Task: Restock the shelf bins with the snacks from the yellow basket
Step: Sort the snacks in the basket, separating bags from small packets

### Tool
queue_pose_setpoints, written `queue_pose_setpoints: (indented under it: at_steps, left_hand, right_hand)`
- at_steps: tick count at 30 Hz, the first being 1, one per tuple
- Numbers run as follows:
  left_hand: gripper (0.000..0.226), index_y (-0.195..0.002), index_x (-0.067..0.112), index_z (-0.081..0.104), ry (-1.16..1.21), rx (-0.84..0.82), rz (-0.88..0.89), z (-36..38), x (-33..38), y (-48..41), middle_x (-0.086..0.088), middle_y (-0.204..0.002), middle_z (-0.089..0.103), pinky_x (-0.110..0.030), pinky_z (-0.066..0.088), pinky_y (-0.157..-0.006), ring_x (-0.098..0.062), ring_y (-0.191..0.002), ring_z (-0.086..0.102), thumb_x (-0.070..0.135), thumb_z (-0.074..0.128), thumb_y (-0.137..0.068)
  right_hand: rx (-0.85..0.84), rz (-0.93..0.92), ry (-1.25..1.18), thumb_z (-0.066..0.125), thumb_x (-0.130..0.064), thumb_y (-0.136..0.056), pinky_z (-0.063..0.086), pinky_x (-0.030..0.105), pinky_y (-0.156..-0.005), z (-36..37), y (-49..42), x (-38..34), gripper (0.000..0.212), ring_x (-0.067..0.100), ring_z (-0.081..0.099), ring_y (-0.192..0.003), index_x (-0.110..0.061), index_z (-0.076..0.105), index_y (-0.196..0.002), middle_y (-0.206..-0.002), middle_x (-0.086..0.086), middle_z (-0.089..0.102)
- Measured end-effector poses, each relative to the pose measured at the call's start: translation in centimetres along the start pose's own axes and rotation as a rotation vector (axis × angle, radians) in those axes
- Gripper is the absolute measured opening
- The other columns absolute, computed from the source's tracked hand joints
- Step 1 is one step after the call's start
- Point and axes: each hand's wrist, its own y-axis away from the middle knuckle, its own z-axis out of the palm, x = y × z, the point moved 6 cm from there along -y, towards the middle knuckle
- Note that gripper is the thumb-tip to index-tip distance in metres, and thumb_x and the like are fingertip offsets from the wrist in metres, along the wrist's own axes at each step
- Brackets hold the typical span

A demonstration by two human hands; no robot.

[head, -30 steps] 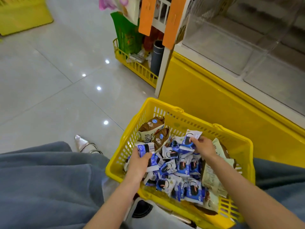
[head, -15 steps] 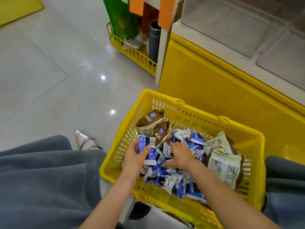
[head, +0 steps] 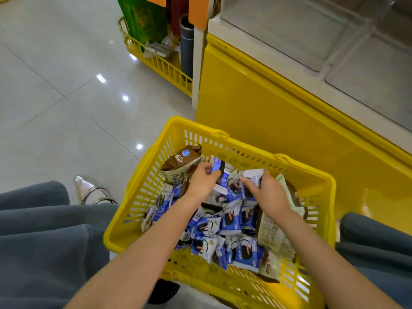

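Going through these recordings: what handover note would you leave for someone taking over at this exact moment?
Left hand grips blue packets over the pile.
Right hand pinches a crumpled packet.
Yellow basket on the floor holds the other snacks, including a brown bag and pale bags.
Clear shelf bins in view look empty.
Done: packets gathered in both hands.
Left: carry them to the bins, repeat.

Left hand (head: 204, 180), right hand (head: 268, 194) grip packets (head: 219, 172) in basket (head: 252, 145).

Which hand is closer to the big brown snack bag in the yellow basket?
Left. The left hand is beside the big brown snack bag; the right hand is farther right.
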Motion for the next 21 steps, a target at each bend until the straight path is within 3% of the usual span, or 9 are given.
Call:
queue_pose_setpoints:
  at_steps: [2, 3, 5, 6, 9, 11, 14, 17, 21]
  left_hand:
    - [0.046, -0.136, 0.008, 0.033, -0.095, -0.090, 0.054, 1.8, 1.0, -0.8, -0.005, -0.115, 0.050, -0.024, 0.039, -0.074, -0.010, -0.087, 0.050, 0.018, 0.051, -0.094]
    - [0.046, -0.136, 0.007, 0.032, -0.143, -0.110, 0.082, 2.1, 1.2, -1.0, -0.004, -0.114, 0.051, -0.020, 0.039, -0.072, -0.010, -0.089, 0.049, 0.017, 0.050, -0.095]
    - [0.038, -0.130, 0.009, 0.039, -0.240, -0.100, 0.136, 1.5, 0.6, -0.7, 0.003, -0.101, 0.051, -0.014, 0.039, -0.059, -0.009, -0.082, 0.050, 0.017, 0.050, -0.095]
    - [0.031, -0.124, 0.011, 0.044, -0.294, -0.088, 0.153, 0.8, -0.3, -0.4, 0.006, -0.093, 0.052, -0.014, 0.038, -0.055, -0.007, -0.075, 0.050, 0.018, 0.049, -0.094]
    - [0.017, -0.109, 0.011, 0.047, -0.468, -0.065, 0.136, -1.9, -4.2, 0.6, 0.002, -0.078, 0.052, -0.021, 0.038, -0.056, -0.008, -0.067, 0.049, 0.017, 0.050, -0.094]
    - [0.012, -0.102, 0.012, 0.045, -0.503, 0.000, 0.079, -3.5, -6.6, 1.4, -0.004, -0.086, 0.056, -0.026, 0.041, -0.061, -0.015, -0.074, 0.054, 0.011, 0.052, -0.092]
    - [0.018, -0.094, 0.013, 0.039, -0.513, 0.037, 0.058, -3.7, -8.4, 2.4, -0.007, -0.101, 0.047, -0.027, 0.040, -0.068, -0.020, -0.083, 0.051, 0.008, 0.055, -0.089]
    - [0.026, -0.095, 0.013, 0.035, -0.553, -0.012, 0.038, -3.2, -9.4, 2.6, -0.004, -0.102, 0.039, -0.027, 0.042, -0.073, -0.020, -0.088, 0.051, 0.011, 0.059, -0.088]
    - [0.030, -0.098, 0.012, 0.037, -0.624, -0.061, -0.029, -3.6, -10.2, 2.4, -0.008, -0.103, 0.052, -0.027, 0.043, -0.073, -0.021, -0.091, 0.054, 0.017, 0.064, -0.086]
  right_hand:
    - [-0.046, 0.069, 0.013, 0.054, -0.046, -0.089, 0.030, 0.026, -0.042, -1.4, -1.0, 1.2, 0.067, 0.014, 0.051, -0.055, 0.001, 0.037, -0.133, -0.064, 0.002, 0.054]
    - [-0.085, 0.100, -0.001, 0.056, -0.040, -0.091, 0.039, 0.030, -0.050, -1.6, -1.3, 1.6, 0.061, 0.021, 0.058, -0.069, -0.001, 0.037, -0.133, -0.080, 0.008, 0.062]
    - [-0.067, 0.119, -0.006, 0.058, -0.027, -0.091, 0.046, 0.035, -0.082, -1.8, -1.0, 1.9, 0.055, 0.027, 0.055, -0.109, -0.004, 0.035, -0.135, -0.125, 0.014, 0.053]
    - [-0.004, 0.079, 0.016, 0.058, -0.023, -0.091, 0.044, 0.034, -0.091, -1.9, -0.5, 1.5, 0.053, 0.025, 0.051, -0.117, -0.005, 0.035, -0.136, -0.132, 0.012, 0.047]
    - [0.068, -0.095, -0.089, 0.055, -0.020, -0.092, 0.051, 0.028, -0.085, -0.2, 2.4, -0.8, 0.035, 0.014, 0.058, -0.100, -0.014, 0.046, -0.126, -0.116, -0.002, 0.055]
    - [-0.196, -0.150, -0.158, 0.053, -0.024, -0.094, 0.051, 0.026, -0.087, 3.7, 4.6, -2.2, 0.029, 0.008, 0.059, -0.098, -0.020, 0.050, -0.122, -0.116, -0.007, 0.057]
    - [-0.578, -0.158, -0.061, 0.055, -0.035, -0.092, 0.035, 0.031, -0.106, 9.7, 7.6, -2.7, 0.059, 0.017, 0.043, -0.127, -0.017, 0.030, -0.143, -0.147, 0.002, 0.035]
    - [-0.577, -0.258, 0.178, 0.059, -0.040, -0.088, 0.017, 0.032, -0.116, 11.9, 8.2, -2.8, 0.075, 0.020, 0.020, -0.142, -0.014, 0.020, -0.148, -0.155, 0.004, 0.021]
    - [-0.556, -0.259, 0.138, 0.064, -0.039, -0.085, 0.035, 0.030, -0.103, 11.1, 7.4, -2.7, 0.068, 0.019, 0.040, -0.126, -0.016, 0.036, -0.142, -0.137, 0.002, 0.041]
